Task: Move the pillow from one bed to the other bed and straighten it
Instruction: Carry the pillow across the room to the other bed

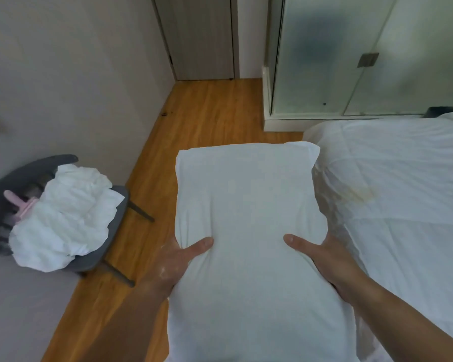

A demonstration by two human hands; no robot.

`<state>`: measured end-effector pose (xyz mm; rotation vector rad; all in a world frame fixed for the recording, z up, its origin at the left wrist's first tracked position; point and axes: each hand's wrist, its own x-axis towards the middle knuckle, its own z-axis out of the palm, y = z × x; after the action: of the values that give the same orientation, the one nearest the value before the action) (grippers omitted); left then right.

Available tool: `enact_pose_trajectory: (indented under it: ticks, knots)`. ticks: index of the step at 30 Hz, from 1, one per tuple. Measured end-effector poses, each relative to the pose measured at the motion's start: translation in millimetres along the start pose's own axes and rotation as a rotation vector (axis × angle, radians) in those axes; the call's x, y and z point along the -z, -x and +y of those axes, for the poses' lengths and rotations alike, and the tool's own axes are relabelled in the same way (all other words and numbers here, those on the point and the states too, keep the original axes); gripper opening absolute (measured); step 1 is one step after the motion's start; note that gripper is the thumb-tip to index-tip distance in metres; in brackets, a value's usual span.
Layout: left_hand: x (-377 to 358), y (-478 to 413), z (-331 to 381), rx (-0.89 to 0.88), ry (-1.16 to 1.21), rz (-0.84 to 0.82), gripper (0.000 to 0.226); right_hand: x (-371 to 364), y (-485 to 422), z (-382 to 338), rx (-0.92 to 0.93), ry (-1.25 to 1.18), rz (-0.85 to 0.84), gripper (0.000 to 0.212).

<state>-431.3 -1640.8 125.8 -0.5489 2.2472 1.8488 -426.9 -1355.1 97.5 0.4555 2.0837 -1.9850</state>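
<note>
A white pillow (249, 205) is held up lengthwise in front of me, above the wooden floor. My left hand (174, 262) grips its left edge, thumb pressed into the top. My right hand (330, 259) grips the right edge the same way. The fingers of both hands are hidden under the pillow. A bed (403, 194) with a white quilt lies to the right, and the pillow's right side overlaps its near corner in the view. No second bed is in view.
A grey chair (110, 244) piled with crumpled white linen (66, 218) stands at the left wall. A frosted glass partition (351, 56) on a white base stands behind the bed. A strip of wooden floor (215, 113) runs to a closed door (202, 35).
</note>
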Motion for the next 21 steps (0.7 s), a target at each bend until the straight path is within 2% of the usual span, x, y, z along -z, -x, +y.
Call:
enact_pose_trajectory:
  ticks: [1,2,4,5,9,10,12,14,16,19,21]
  knots:
    - [-2,-25,8,-0.005,-0.016,-0.006,0.095,-4,-19,-8,0.015,0.009,0.037,0.067]
    - [-3,-51,17,-0.007,-0.043,-0.031,0.096,-8,-40,-15,0.014,0.016,0.068,0.070]
    - [-2,-115,28,-0.006,-0.075,-0.069,0.101,-13,-81,-28,0.011,0.032,0.128,0.065]
    - [-2,-136,36,0.003,-0.078,-0.090,0.104,-15,-95,-35,0.003,0.032,0.144,0.070]
    - [-4,-226,81,0.036,-0.039,-0.192,0.095,-29,-163,-72,-0.015,0.088,0.266,0.108]
    - [-5,-248,90,0.049,-0.020,-0.226,0.090,-31,-181,-81,-0.024,0.084,0.284,0.107]
    - [-9,-290,104,0.074,0.014,-0.295,0.085,-31,-214,-97,-0.021,0.054,0.294,0.084]
    - [-17,-329,116,0.088,0.007,-0.345,0.107,-28,-243,-113,-0.025,0.029,0.287,0.063]
    - [-29,-363,133,0.085,-0.024,-0.363,0.129,-24,-275,-126,-0.035,0.025,0.315,0.061]
    - [-52,-411,160,0.059,-0.055,-0.377,0.135,-11,-326,-136,-0.046,-0.007,0.363,0.068]
    - [-72,-445,178,0.031,-0.091,-0.365,0.136,0,-364,-146,-0.058,-0.025,0.357,0.056]
